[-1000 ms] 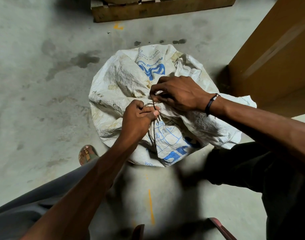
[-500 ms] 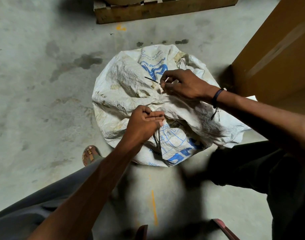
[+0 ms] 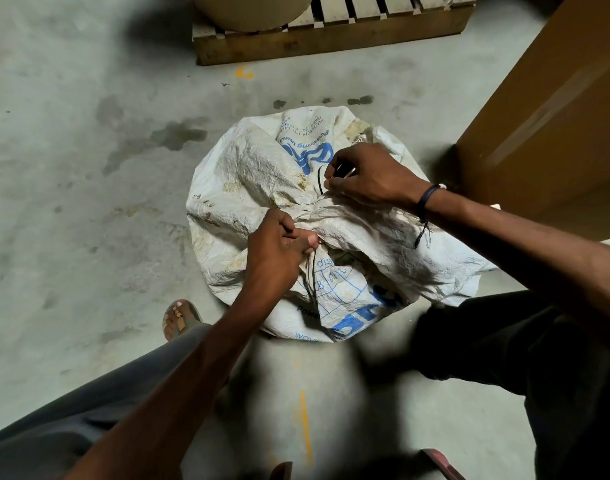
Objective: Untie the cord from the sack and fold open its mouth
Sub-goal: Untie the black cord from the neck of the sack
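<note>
Dead centre on the concrete floor [image 3: 71,237], white woven sack [image 3: 255,174] with blue print stands upright, mouth bunched and twisted toward its middle, not yet folded open. Left hand [image 3: 275,252] sits at about 7 o'clock of the sack top, fingers [image 3: 301,241] curled into a tight fist, clamped on the gathered neck fabric; thin dark strands hang just below the fist, hard to tell if they're cord or fabric shadow. Right hand [image 3: 369,178] is at about 1 o'clock of the sack top, thumb and forefinger narrowed to a pinch on the dark cord [image 3: 319,180], which shows as a short curved loop off the fingertips toward 9 o'clock, lying against the sack. Cord's run into the knot is hidden under the folds, so can't tell whether it's fully free. Hands are near each other but apart, neck bunch between them. Dark wristband [image 3: 426,199] on right wrist, loose tail dangling over the sack. Wooden pallet [image 3: 331,43] at 12 o'clock, well apart from the sack, with a round tan object [image 3: 251,10] on its left end. Large brown cardboard box [image 3: 556,116] at 2 o'clock, just beside the sack's right flank. Sandalled foot [image 3: 180,318] at 8 o'clock, near the sack base. Yellow paint line [image 3: 306,427] on the floor at 6 o'clock.
</note>
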`<state>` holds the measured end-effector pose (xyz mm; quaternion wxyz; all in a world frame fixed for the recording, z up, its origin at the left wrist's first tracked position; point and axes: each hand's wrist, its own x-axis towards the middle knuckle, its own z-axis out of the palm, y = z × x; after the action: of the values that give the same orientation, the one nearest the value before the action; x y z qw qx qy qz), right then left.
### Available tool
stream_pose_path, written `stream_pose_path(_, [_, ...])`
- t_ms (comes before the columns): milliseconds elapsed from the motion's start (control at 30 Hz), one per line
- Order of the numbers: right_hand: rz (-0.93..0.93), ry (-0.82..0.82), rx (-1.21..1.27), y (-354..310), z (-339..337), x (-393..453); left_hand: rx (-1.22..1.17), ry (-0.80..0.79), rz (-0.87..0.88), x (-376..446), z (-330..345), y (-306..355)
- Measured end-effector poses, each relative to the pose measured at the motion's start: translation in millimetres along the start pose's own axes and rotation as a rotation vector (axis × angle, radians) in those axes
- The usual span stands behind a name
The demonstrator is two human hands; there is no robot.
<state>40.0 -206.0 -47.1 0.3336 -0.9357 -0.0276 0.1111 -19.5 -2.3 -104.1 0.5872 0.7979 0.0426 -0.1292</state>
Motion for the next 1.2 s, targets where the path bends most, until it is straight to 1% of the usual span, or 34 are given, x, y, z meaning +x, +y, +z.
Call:
stream_pose_path(100, [-0.054,-0.007,-0.023,-4,-4,-4,0.042,0.033,0.068,0,-6,6])
stream_pose_path(200, [-0.137,-0.008,-0.035,-10,-6,-10,0.081,0.083,0.097,2,-13,11])
stream_pose_path(267, [-0.184,-0.054,-0.038,-16,-6,-15,0.044,0.092,0.077,3,-18,15])
stream_pose_path(367, [-0.214,-0.193,-0.045,-24,0,-23,-0.044,0.112,0.040,2,-24,21])
stream_pose_path(400, [-0.227,-0.219,-0.053,-28,3,-26,-0.068,0.126,0.027,1,-26,24])
stream_pose_path(467, [-0.258,-0.217,-0.077,-34,10,-31,-0.115,0.155,0.001,-3,-29,31])
stream_pose_path(567, [-0.290,-0.195,-0.086,-44,18,-40,-0.160,0.199,0.012,-12,-36,43])
stream_pose_path(633, [-0.306,-0.151,-0.078,-49,21,-44,-0.183,0.219,0.041,-18,-40,51])
stream_pose_path(700, [-0.301,-0.101,-0.075,-52,19,-49,-0.210,0.252,0.080,-25,-46,57])
stream_pose_path(800, [-0.291,-0.104,-0.052,-54,16,-58,-0.274,0.290,0.164,-34,-60,66])
stream_pose_path(900, [-0.280,-0.047,0.092,-66,16,-76,-0.361,0.313,0.212,-43,-74,72])
stream_pose_path(967, [-0.268,0.024,0.200,-76,13,-87,-0.455,0.307,0.205,-47,-82,74])
stream_pose_path(1067, [-0.191,0.084,0.347,-84,-1,-106,-0.586,0.280,0.163,-56,-98,77])
stream_pose_path(1133, [-0.137,0.141,0.432,-79,-15,-122,-0.588,0.273,0.134,-62,-104,76])
stream_pose_path(1200, [-0.091,0.227,0.483,-70,-32,-145,-0.560,0.255,0.143,-70,-104,76])
